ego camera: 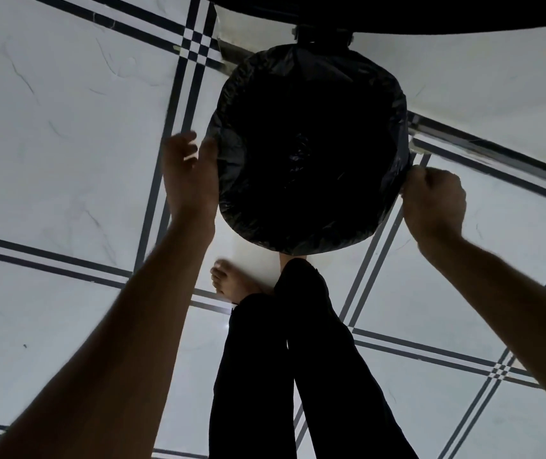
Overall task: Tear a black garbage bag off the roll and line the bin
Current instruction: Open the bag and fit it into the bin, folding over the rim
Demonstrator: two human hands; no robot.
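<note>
Black garbage bag (pixel 308 150) already lines the round bin (pixel 301 241), folded over its rim so the bin's walls are hidden. My left hand (pixel 190 175), fingers spread, rests against the left rim. My right hand (pixel 434 202) is fisted, pinching bag film at the right edge. White tiled floor (pixel 66 127) lies open all around.

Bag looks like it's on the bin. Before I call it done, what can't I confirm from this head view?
- Bin body: hidden in the head view under the black bag; only the draped rim shows.
- Bag bottom: too dark to tell if it reaches the base.
- Right hand grip: closed at the bag's edge, but its fingers hide any plastic.
- Left hand: open, motion-blurred; contact unclear.
- Roll: not in view.
</note>
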